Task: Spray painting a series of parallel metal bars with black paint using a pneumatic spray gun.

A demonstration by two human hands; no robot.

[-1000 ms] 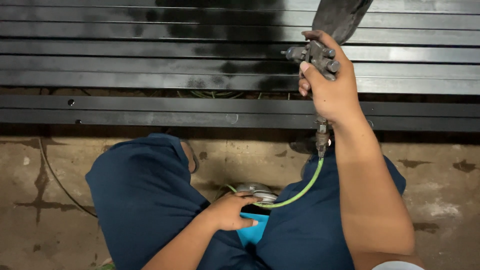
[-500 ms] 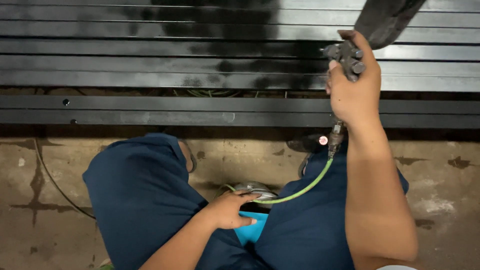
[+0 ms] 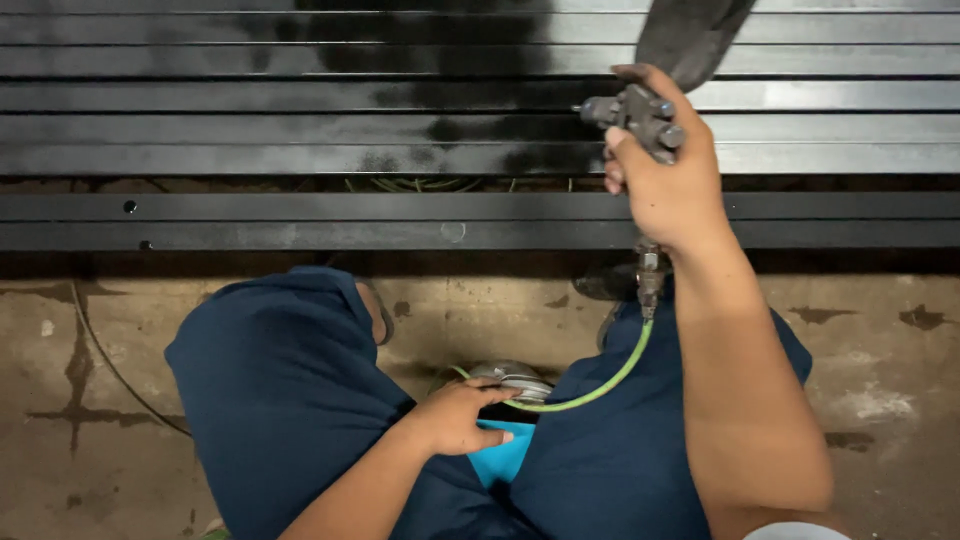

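My right hand [image 3: 665,185] grips a grey metal spray gun [image 3: 632,115], its nozzle pointing left over a row of long black metal bars [image 3: 300,110] lying on the floor. A dark cup [image 3: 690,35] rises from the gun's top. A green air hose [image 3: 600,385] runs from the gun's handle down between my knees. My left hand [image 3: 455,415] rests between my thighs on a bright blue object [image 3: 500,455], fingers spread, beside a round metal item [image 3: 515,380]. I squat in dark blue trousers [image 3: 290,390].
Two more black bars [image 3: 300,220] lie nearer me, with small holes at their left end. Below is a stained concrete floor [image 3: 80,400] with a thin dark cable [image 3: 110,370] at the left. Wet dark paint patches show on the far bars.
My right hand with the spray gun swung right, then came back left and slightly lower. My left hand stayed between my thighs.
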